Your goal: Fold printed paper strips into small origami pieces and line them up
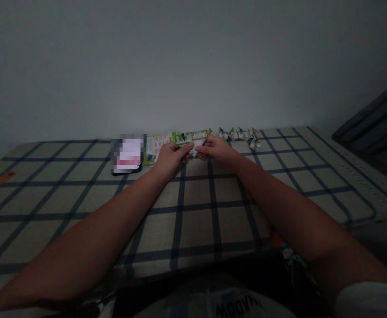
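My left hand (172, 155) and my right hand (215, 148) meet over the far side of the table, fingertips pinching a small piece of folded paper (194, 152) between them. White shows on the paper, but fingers cover most of it and its exact shape is hard to make out. Just behind my hands lies a green printed leaflet (193, 135). Another printed sheet (157, 148) is on the left, partly behind my left hand. To the right of my right hand sit several small folded paper shapes (243, 134), with green and white print.
A phone (127, 154) with a lit, blurred screen lies left of the sheets. The table has a checked cloth (196, 221) and stands against a plain wall (193, 66). Dark slatted furniture (375, 110) is at the far right.
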